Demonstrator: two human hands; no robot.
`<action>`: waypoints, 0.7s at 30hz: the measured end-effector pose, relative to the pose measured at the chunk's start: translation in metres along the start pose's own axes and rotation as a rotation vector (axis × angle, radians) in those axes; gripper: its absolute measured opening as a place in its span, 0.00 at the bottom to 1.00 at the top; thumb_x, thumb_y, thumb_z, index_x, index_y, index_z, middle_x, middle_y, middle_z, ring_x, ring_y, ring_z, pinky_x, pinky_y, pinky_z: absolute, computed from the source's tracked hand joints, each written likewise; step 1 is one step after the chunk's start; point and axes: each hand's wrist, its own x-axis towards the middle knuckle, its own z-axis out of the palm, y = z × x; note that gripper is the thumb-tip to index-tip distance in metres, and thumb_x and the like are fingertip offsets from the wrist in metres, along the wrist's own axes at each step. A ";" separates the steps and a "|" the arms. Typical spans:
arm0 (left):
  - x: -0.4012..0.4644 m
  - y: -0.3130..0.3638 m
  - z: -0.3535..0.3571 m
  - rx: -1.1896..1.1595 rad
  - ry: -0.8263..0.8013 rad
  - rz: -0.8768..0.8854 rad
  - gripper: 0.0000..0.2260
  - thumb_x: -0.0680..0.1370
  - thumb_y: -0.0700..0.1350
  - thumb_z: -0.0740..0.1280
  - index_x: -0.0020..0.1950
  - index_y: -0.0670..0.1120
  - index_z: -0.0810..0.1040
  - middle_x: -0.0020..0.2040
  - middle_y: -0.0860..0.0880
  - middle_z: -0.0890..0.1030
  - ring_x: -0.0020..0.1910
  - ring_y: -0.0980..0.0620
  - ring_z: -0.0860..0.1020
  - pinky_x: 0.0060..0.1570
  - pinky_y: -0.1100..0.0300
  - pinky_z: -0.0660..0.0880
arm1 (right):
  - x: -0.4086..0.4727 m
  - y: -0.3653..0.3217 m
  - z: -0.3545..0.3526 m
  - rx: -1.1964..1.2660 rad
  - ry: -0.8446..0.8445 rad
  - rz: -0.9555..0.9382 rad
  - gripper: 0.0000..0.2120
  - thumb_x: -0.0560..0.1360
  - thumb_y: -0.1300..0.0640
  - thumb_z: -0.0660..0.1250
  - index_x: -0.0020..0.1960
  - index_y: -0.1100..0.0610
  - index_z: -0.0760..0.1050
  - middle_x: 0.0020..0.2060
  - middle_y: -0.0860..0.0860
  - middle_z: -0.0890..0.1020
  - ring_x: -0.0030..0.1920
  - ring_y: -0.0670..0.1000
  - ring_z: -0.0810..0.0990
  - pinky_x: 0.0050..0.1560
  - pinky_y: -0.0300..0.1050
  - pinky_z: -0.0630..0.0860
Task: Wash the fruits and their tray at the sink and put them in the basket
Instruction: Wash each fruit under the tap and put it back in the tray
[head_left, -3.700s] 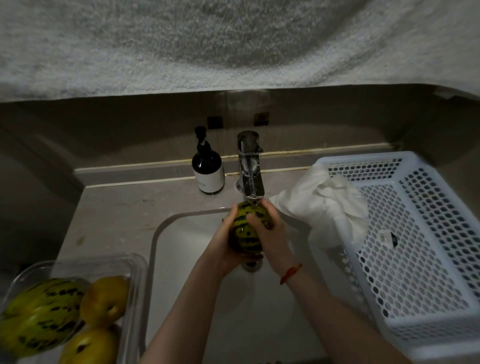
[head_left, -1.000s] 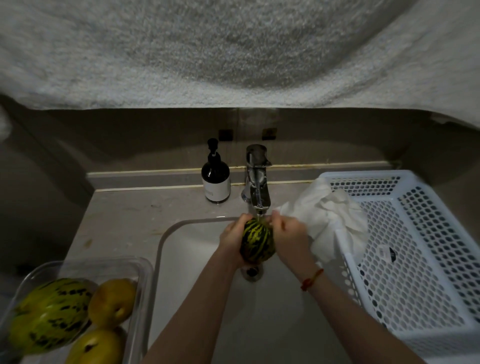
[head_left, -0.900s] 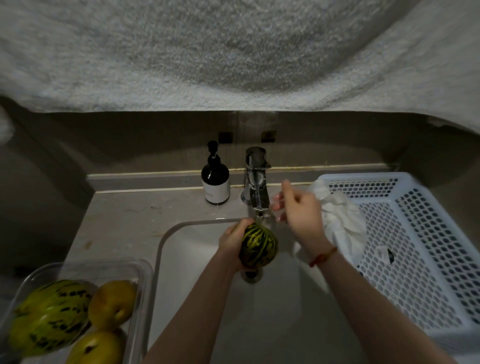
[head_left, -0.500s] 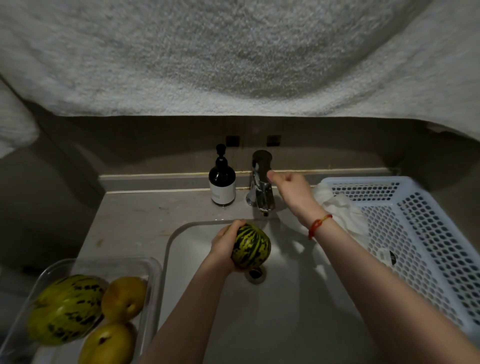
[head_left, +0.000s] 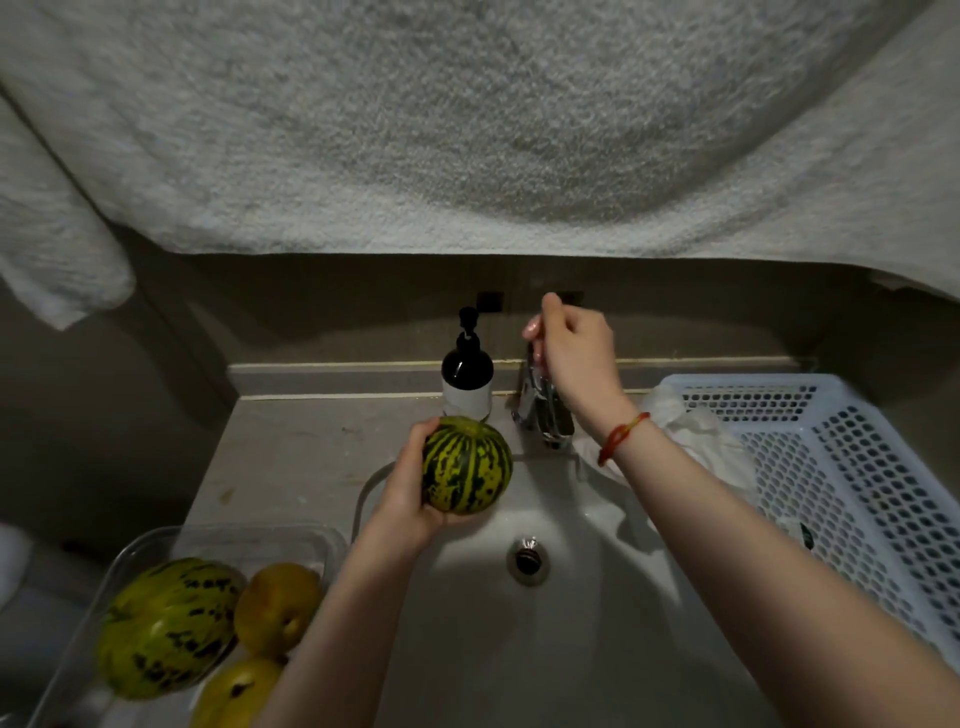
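My left hand grips a small green-and-yellow striped melon above the back left part of the white sink. My right hand is curled around the top lever of the chrome faucet. No water stream shows below the spout. A clear plastic tray at the lower left holds a larger striped melon and two yellow fruits. The white perforated basket stands to the right of the sink.
A dark soap pump bottle stands left of the faucet. A crumpled white cloth lies between the faucet and the basket. A grey towel hangs across the top of the view. The drain sits mid-basin.
My right hand left the melon and rose to the faucet lever. My left hand carried the melon left and away from under the spout.
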 end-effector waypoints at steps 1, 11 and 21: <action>0.000 0.007 0.000 -0.026 -0.007 0.008 0.15 0.74 0.58 0.64 0.52 0.48 0.78 0.48 0.42 0.82 0.47 0.42 0.79 0.39 0.48 0.76 | 0.005 -0.004 0.006 0.043 -0.036 0.045 0.22 0.81 0.52 0.54 0.31 0.54 0.73 0.23 0.49 0.73 0.24 0.46 0.73 0.31 0.39 0.69; 0.009 0.060 0.016 -0.131 -0.101 0.136 0.19 0.74 0.60 0.61 0.53 0.47 0.79 0.46 0.42 0.82 0.46 0.43 0.80 0.43 0.48 0.77 | 0.054 -0.014 0.051 -0.268 -0.300 0.200 0.17 0.70 0.50 0.73 0.51 0.62 0.78 0.47 0.60 0.82 0.42 0.55 0.81 0.47 0.47 0.80; 0.016 0.050 0.034 -0.224 -0.055 0.250 0.21 0.77 0.53 0.63 0.68 0.46 0.70 0.63 0.39 0.76 0.60 0.39 0.77 0.48 0.43 0.78 | 0.078 -0.016 0.056 -0.340 -0.430 0.381 0.11 0.71 0.56 0.72 0.34 0.57 0.73 0.25 0.51 0.73 0.20 0.47 0.68 0.22 0.37 0.63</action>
